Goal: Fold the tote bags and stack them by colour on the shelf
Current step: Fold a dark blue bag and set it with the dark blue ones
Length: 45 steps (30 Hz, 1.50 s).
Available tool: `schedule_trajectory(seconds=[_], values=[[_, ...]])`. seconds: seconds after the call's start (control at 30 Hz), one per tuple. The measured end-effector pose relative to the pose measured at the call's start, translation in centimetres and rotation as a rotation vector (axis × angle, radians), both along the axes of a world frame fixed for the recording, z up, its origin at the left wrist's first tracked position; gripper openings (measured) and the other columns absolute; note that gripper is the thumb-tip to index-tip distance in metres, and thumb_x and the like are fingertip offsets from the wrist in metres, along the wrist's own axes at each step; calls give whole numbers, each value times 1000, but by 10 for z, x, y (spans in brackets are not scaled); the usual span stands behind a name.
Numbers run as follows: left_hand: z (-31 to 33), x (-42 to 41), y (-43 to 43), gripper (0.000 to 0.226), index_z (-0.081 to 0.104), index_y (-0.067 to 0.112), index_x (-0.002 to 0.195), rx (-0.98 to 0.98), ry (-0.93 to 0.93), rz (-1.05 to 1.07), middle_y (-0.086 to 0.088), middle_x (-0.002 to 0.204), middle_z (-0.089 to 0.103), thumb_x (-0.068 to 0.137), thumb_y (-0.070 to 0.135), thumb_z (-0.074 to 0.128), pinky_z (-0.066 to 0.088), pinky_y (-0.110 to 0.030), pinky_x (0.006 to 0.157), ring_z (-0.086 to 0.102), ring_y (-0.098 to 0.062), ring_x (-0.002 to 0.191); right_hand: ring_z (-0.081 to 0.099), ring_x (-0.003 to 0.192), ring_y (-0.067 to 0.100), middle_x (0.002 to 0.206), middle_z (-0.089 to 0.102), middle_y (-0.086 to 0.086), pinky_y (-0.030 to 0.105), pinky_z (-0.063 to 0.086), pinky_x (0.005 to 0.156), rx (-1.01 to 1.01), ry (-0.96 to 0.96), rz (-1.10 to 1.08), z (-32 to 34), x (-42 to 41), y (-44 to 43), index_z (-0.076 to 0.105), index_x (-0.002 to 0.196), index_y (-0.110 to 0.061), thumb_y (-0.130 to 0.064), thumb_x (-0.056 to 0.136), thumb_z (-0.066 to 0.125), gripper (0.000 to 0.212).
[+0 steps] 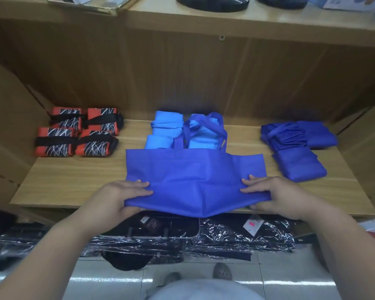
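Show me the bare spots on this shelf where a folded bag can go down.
Bare shelf lies front-left, between the orange bags and the spread blue bag, and in the strip between the light blue stack and the dark blue stack. The middle is crowded: that bag covers it.

Soft, even indoor light falls from above on the wooden shelf (74, 182), its back panel (182, 83) dimmer under the upper board (225, 20). Glare streaks the glossy floor tiles (108, 278) and the plastic wrapping (258, 234). Wide-angle distortion bends the edges; the whole view is slightly soft.
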<state>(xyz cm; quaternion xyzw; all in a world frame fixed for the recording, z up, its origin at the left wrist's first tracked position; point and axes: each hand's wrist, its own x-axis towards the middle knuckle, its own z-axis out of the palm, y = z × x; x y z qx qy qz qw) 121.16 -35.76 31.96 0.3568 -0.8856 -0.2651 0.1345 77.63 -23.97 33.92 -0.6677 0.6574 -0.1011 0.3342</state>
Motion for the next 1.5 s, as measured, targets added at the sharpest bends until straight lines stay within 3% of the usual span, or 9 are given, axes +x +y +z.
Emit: schedule_trajectory(seconds=[0.13,0.23,0.33,0.6,0.9,1.1,1.23,1.33,1.5], values=[[18,2,-8,26,77,47,98,341,83,169,18,108,75,76,58,71,48,-21,96,66,1,105,61,102,-13,101,74,-23,19,46,96,76,13,-60,22,-6,-5,77,90,-39,-38,85,78,5],[24,3,-13,6,78,30,83,481,225,273,-4,85,75,86,34,74,48,-24,72,66,-17,78,56,68,3,77,69,-2,23,43,68,30,-80,-194,26,-11,-3,74,79,-25,-32,84,80,11],[17,0,-12,15,74,20,83,505,340,372,2,81,74,94,12,68,47,-16,67,64,-8,72,54,65,4,71,66,-10,14,40,62,-47,-221,-379,20,-11,4,71,77,-25,-20,81,83,13],[-5,-24,-13,5,63,24,94,376,486,626,16,86,73,97,26,66,48,-31,77,65,-3,78,48,60,1,75,60,-2,13,38,59,-290,-141,-655,3,5,3,60,82,-17,-28,83,82,25],[-5,-29,-2,31,47,8,86,-14,169,778,-9,71,51,95,33,65,40,-43,61,50,-37,69,54,70,24,74,59,6,30,41,65,-280,5,-587,-9,17,-4,48,84,-17,-35,94,68,29],[-14,-28,2,36,64,5,112,-162,-45,732,-14,107,62,93,35,67,49,-48,81,58,-40,95,59,82,28,82,64,-1,37,43,70,-250,152,-618,-10,25,-5,56,90,-22,-42,88,74,27],[-20,-28,1,44,69,4,108,-222,-180,778,-15,111,62,93,45,64,45,-51,83,54,-42,97,55,101,37,109,57,10,46,46,86,-552,454,-550,-16,38,-6,64,112,-15,-34,86,78,36],[-21,-31,1,49,69,3,109,-215,-202,782,-16,112,61,93,49,62,45,-52,84,53,-42,99,53,104,30,112,57,2,48,39,92,-710,493,-374,-14,59,-7,67,112,-23,-40,91,60,28],[-17,-34,0,48,69,7,101,-159,-127,777,-14,104,61,89,53,66,45,-50,85,54,-40,98,44,135,25,130,58,-9,63,16,115,-435,521,-284,-31,82,-10,56,128,-35,-67,94,31,54]])
